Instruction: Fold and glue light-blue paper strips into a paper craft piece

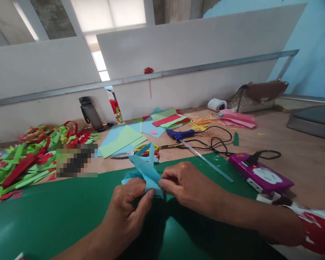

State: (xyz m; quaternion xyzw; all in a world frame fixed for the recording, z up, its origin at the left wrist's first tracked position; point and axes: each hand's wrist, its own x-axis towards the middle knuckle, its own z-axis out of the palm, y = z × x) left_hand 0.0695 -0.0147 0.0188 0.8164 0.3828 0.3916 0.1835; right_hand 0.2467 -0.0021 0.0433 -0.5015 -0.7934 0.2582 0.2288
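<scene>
A folded piece of light blue paper (145,169) is held above the green mat (56,216), its pointed flaps sticking up. My left hand (132,202) is closed on its lower left part, thumb in front. My right hand (178,182) pinches the right edge of the same paper between thumb and fingers. Just behind the paper lie scissors (123,154) with yellow and red handles, partly hidden by it. A blue glue gun (180,134) with a long clear glue stick (206,159) rests farther back on the right.
Cut paper strips (24,166) in green and red heap up at the left. Coloured sheets (121,139) lie behind the scissors. A dark bottle (91,112) leans by the white board. On the right are a purple power strip (260,173), a thread spool (217,104) and a handbag (260,95).
</scene>
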